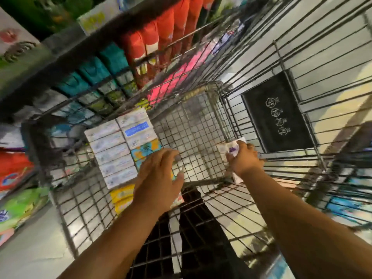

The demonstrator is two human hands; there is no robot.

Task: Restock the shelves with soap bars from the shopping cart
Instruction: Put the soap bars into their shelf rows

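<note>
**Both hands reaching into the cart, one bar in the right**

The shelves (60, 57) are running along the left and top of the view, blurred, and are carrying teal packs (96, 71) and tall red packs (161, 37). The wire shopping cart (193, 125) is standing just beside them, seen from above. A black panel (277, 115) with four white round symbols is hanging on the cart's right wall.

The soap bars (114, 154) are lying along the left edge of the cart floor: white boxes are sitting in two rows, an orange-and-blue pack (146, 150) is touching their right side, and yellow packs (121, 196) are lying at the near end.

The left hand (159, 176) is hovering over the orange-and-blue pack with its fingers spread and relaxed, gripping nothing; whether it is touching the pack I cannot tell. The right hand (244, 158) is reaching to the right edge of the cart floor, near the black panel, and is clutching a white-and-purple soap bar (229, 148) in curled fingers.
</note>
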